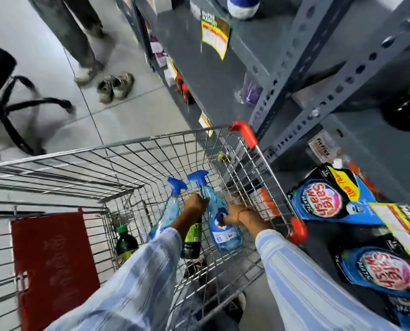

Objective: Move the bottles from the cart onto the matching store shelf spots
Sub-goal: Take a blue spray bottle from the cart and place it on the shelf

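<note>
Both hands reach down into a wire shopping cart (132, 149). My left hand (194, 205) is closed around the neck of a clear blue spray bottle (168, 216) with a blue trigger. Just to its right, my right hand (233, 215) grips the body of a second blue spray bottle (225, 232). A dark bottle with a green label (192, 240) stands between my arms, and another dark bottle with a green cap (125, 243) stands to the left in the cart. The grey metal shelf (213, 75) rises on the right.
Blue detergent pouches (328, 201) lie on a lower shelf at right, with yellow price tags (214, 35) on the shelf edges. A red panel (53, 266) covers the cart's child seat. A black chair base (15, 108), a standing person's legs (79, 37) and a pair of shoes (115, 86) are on the tiled floor ahead.
</note>
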{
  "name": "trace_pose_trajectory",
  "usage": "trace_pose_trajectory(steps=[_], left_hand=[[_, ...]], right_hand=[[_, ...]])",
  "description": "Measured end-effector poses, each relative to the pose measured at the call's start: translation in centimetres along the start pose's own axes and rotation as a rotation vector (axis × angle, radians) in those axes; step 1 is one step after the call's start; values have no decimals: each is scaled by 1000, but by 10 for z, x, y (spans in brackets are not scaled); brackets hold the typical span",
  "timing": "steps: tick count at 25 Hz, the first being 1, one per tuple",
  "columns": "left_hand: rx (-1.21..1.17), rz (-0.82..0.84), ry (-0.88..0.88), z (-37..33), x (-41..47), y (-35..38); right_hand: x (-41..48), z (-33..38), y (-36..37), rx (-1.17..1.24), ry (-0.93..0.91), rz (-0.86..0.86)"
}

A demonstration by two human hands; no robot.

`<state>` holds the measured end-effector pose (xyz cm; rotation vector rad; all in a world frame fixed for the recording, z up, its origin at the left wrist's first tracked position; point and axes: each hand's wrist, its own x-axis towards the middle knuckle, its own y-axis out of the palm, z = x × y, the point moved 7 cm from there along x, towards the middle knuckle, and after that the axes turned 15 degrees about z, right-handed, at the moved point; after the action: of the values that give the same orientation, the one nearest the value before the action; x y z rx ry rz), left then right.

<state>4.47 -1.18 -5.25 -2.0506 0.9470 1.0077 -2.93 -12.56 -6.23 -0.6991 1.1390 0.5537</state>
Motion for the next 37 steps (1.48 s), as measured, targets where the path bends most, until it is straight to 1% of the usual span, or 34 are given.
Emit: trace_pose_trajectory(steps=[1,3,5,6,8,11,14,17,20,24,26,29,33,37], left_hand=[[-34,26,2,2,9,7],[-203,89,-44,6,18,18],[-375,109,-88,13,30,27],[-450,116,-124,17,33,31],[-541,136,-135,17,39,35],[-642,151,-147,18,43,41],[-655,130,-190,18,44,41],[-597,162,-193,14,45,37],[-477,277,-196,11,40,36],[-518,397,-182,14,20,33],[-529,428,-121,6,7,27],[-518,375,64,-26,-34,9],[-412,336,367,-82,-113,-17],[-283,262,633,-148,-198,-26]], right_hand=[[6,-6,2,-34,50,20],[15,-16,8,-50,121,69],[26,-24,17,-156,183,174],[28,-24,20,-199,199,206],[35,-24,20,-217,214,245],[43,-26,17,-230,203,237],[49,-27,16,-210,199,243],[52,-28,20,-146,186,291],[49,-30,19,-73,196,289],[32,-30,17,-70,177,327],[15,-26,11,-32,121,262],[-25,-14,2,31,-22,117],[-115,-4,-18,364,-285,-105],[-213,-6,-37,602,-542,-290]])
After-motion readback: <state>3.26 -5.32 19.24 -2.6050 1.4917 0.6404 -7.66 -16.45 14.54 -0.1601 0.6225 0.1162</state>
